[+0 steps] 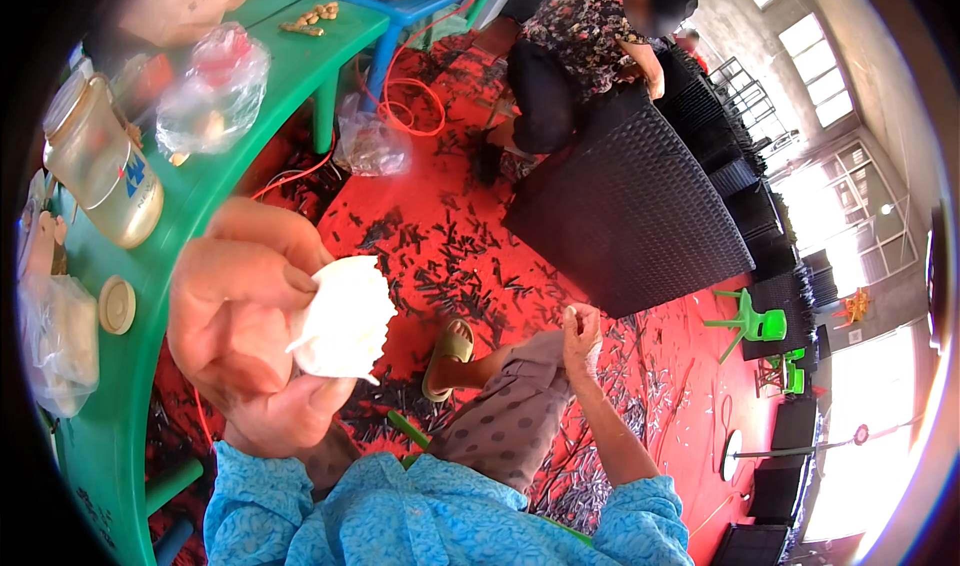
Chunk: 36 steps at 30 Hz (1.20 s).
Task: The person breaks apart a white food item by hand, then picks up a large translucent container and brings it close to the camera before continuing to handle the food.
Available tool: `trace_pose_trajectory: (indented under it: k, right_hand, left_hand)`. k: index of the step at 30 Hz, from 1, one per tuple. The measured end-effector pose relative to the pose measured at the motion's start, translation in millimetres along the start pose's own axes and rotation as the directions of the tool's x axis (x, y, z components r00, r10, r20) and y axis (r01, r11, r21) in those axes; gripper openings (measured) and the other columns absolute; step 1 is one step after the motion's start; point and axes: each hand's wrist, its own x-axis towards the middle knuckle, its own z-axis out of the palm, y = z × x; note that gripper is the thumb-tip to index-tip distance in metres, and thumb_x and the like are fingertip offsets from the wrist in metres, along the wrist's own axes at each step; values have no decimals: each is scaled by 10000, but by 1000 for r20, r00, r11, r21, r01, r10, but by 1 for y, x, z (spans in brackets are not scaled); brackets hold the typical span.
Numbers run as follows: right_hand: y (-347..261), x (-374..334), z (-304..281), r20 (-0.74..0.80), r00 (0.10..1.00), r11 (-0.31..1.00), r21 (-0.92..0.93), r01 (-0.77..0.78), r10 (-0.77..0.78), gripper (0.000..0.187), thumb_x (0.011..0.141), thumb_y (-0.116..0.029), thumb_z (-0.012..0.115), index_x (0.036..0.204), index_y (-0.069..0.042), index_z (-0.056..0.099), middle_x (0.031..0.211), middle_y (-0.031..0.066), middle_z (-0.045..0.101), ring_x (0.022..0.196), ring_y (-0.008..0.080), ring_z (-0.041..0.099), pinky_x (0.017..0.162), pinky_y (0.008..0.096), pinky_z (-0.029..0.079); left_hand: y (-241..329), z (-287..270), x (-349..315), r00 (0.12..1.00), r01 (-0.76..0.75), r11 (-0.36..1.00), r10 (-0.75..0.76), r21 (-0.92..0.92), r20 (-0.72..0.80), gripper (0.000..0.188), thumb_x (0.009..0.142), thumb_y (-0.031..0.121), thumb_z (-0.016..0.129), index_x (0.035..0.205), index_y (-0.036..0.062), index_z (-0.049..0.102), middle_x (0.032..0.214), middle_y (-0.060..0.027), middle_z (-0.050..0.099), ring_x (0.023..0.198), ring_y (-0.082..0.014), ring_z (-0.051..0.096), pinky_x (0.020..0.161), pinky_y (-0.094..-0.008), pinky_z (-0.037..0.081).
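Note:
Close to the camera, my left hand (255, 326) is closed round a white, bitten steamed bun (345, 316) with a ragged, crumbly edge. The bun is held up between thumb and fingers, just right of the green table (240, 151). Beside my knee, in spotted brown trousers (495, 416), my right hand (582, 338) hovers with its fingers curled in and pressed together. Whether something small is in that pinch cannot be made out.
On the green table are a clear jar (105, 166), a round lid (117, 305) and plastic bags (215, 91). Black scraps (450, 236) litter the red floor. Another person (590, 46) sits behind a black woven panel (630, 206); green chairs (750, 318) stand at right.

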Motion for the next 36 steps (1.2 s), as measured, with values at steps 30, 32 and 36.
trace_pose_trajectory:
  k: [30,32,36]
  right_hand:
    - [9,0,1,-14,1000,999,42,29,-28,174,826,-193,544,876,-33,498,703,55,513,604,112,460,547,249,390]
    - [8,0,0,-2,1000,999,31,27,-27,180,836,-196,538,884,-30,486,713,39,507,618,91,452,555,229,381]
    - [5,-1,-1,26,999,1000,21,19,-20,192,855,-202,525,899,-25,465,732,7,496,638,47,432,566,184,361]
  left_hand:
    - [-4,-9,5,980,-40,996,22,-86,-198,450,522,288,701,769,30,428,700,-111,436,555,-130,382,475,-209,293]
    - [-4,-8,6,978,-26,995,6,-95,-210,453,522,293,702,765,31,424,692,-103,427,554,-127,376,477,-207,290]
    - [-3,-8,5,976,-13,996,-7,-94,-216,465,521,305,706,762,29,420,687,-97,422,554,-124,370,479,-204,286]
